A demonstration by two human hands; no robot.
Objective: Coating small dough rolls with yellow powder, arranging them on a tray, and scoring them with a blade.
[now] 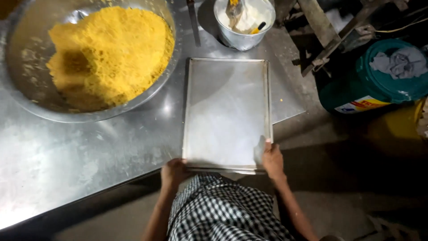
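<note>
Fingers of my left hand (174, 172) and right hand (272, 158) clamp the near edge of the empty metal tray (227, 111), which lies on the steel table (67, 156), overhanging slightly. Nothing is on it; the yellow crumbly mix (111, 53) sits heaped, seemingly untouched, in the big bowl (26, 96).

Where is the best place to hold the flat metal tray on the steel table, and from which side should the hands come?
Probably by the raised rim at its near short edge, coming from the person's side. The metal tray lies flat on the steel table, its near end jutting past the table edge, so fingers can get underneath there. The left hand and right hand already grip the two near corners this way.
</note>
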